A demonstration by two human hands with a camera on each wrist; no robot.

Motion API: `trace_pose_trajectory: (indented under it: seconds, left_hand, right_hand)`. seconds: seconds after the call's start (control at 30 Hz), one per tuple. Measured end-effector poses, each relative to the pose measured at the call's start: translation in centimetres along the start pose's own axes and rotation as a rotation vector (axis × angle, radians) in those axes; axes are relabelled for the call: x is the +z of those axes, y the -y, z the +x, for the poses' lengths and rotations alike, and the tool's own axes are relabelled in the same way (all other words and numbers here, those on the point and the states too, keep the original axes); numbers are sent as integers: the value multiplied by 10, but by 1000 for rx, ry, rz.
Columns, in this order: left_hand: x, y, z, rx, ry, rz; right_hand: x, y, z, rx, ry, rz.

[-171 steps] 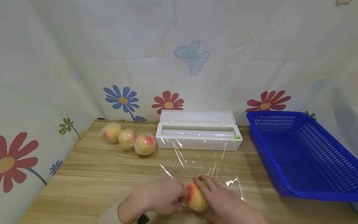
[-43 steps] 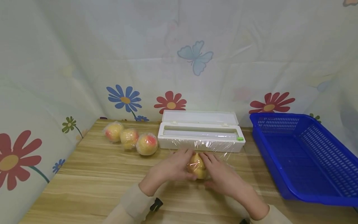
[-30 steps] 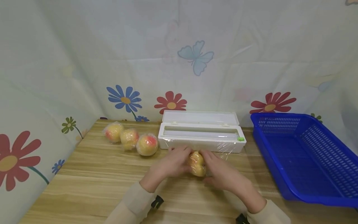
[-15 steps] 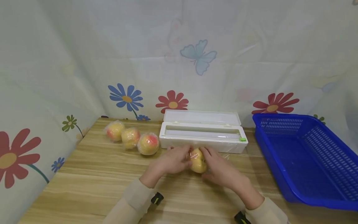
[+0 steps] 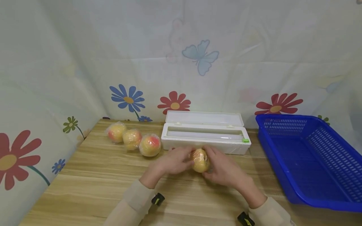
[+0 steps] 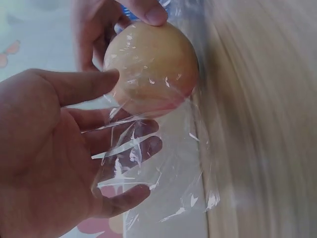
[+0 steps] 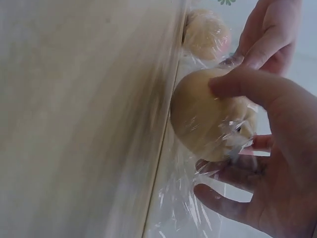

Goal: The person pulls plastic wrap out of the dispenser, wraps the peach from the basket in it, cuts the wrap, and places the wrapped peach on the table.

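A yellow peach (image 5: 200,160) with a red blush sits between both hands in front of the white cling film box (image 5: 206,146). My left hand (image 5: 176,160) holds it from the left, thumb against its skin in the left wrist view. From the other side my right hand (image 5: 223,166) grips it, the thumb across its top in the right wrist view. Clear cling film (image 6: 163,163) covers the peach and hangs in loose folds over the left fingers. More loose film (image 7: 183,203) trails below the peach by the right fingers.
Three film-wrapped peaches (image 5: 150,145) stand in a row at the back left of the wooden table (image 5: 93,175). The box lid (image 5: 204,118) is raised, showing the film roll (image 5: 205,135). A blue plastic basket (image 5: 275,163) stands on the right, near a floral cloth backdrop.
The peach has travelled away from the front edge up to the box, turning between the hands. The film sheet once stretched from the box now gathers round it.
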State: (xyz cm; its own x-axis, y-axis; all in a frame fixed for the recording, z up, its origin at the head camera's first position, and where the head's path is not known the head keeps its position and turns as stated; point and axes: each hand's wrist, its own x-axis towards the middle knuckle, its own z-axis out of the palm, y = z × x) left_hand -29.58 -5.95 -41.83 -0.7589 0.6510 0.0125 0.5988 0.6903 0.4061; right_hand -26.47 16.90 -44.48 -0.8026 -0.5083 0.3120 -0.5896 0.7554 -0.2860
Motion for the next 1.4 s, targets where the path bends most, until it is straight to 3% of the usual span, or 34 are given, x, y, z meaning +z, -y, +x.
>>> trace_pose_trajectory:
  seconds: [0.23,0.53,0.73,0.97,1.17,1.4]
  left_hand:
    - [-5,-4,-3,18,-1,53]
    - [3,-19,3,105,-132,216]
    - [11,-25,11,122,-170,311]
    - [15,-27,13,104,-238,342]
    - [15,-22,16,106,-247,336]
    - [14,-19,18,99,-275,342]
  right_hand:
    - [-6,-1,2,14,2,-2]
    - [-18,-3,8,3,24,82]
    - [-22,-2,11,40,44,180]
    - [-23,-3,14,80,45,258]
    - [-26,-3,13,85,52,284]
    - [-48,-10,5,61,31,323]
